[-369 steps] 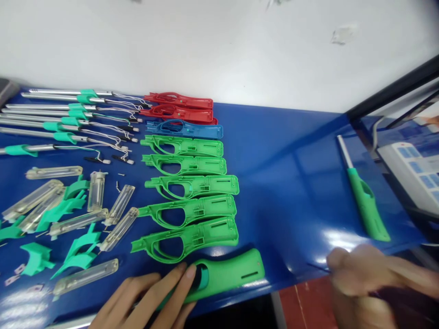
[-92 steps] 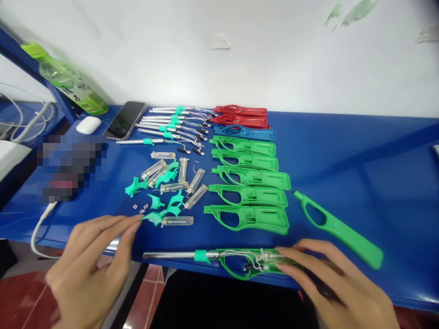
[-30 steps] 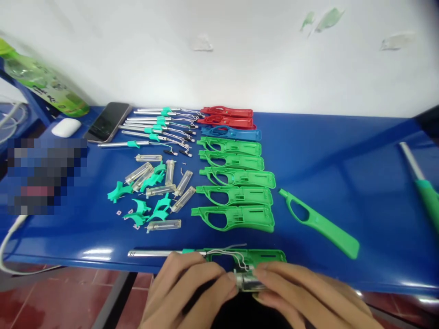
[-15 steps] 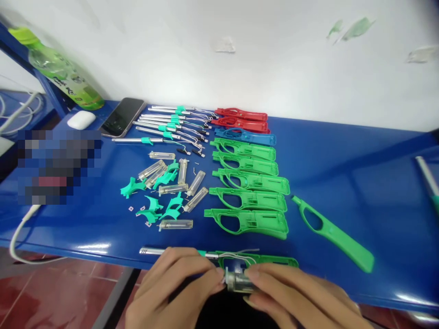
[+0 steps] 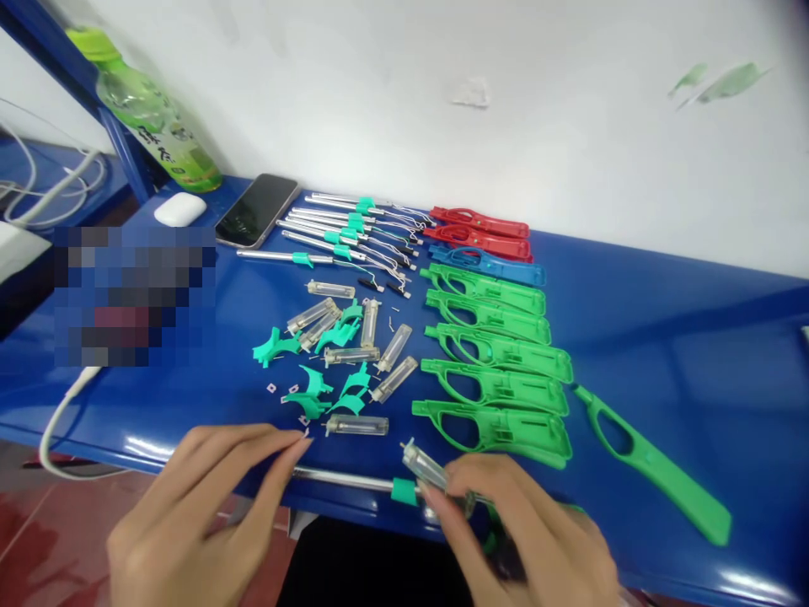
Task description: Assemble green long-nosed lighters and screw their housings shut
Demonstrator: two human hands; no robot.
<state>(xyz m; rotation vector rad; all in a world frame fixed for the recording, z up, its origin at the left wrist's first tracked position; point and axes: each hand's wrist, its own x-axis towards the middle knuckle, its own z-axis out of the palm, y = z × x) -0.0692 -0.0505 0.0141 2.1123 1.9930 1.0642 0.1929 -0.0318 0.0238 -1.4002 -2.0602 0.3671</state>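
Between the thumb and fingers of my right hand (image 5: 524, 523) is a clear lighter fuel tank (image 5: 425, 464), its white valve end pointing up and left. My left hand (image 5: 215, 506) is closed in a pinch by the front edge, with a tiny pale piece (image 5: 307, 433) at the fingertips, too small to name. Below the hands lies a metal lighter tube (image 5: 345, 480) with a teal collar (image 5: 404, 491). Just beyond the left fingertips are teal triggers (image 5: 307, 403) and another clear fuel tank (image 5: 358, 425). My right hand largely hides a green shell half near the edge.
Green lighter shell halves (image 5: 506, 428) form a column, with blue (image 5: 486, 263) and red ones (image 5: 480, 244) behind. A closed-side green shell (image 5: 663, 472) lies right. Wired metal tubes (image 5: 341, 216), a phone (image 5: 258, 211), a white case (image 5: 180, 209) and a bottle (image 5: 158, 118) stand farther back.
My hands have parted. The left has moved left to the small pale pieces; the right keeps the fuel tank, now tilted. The view has shifted, so the table's things appear farther right.
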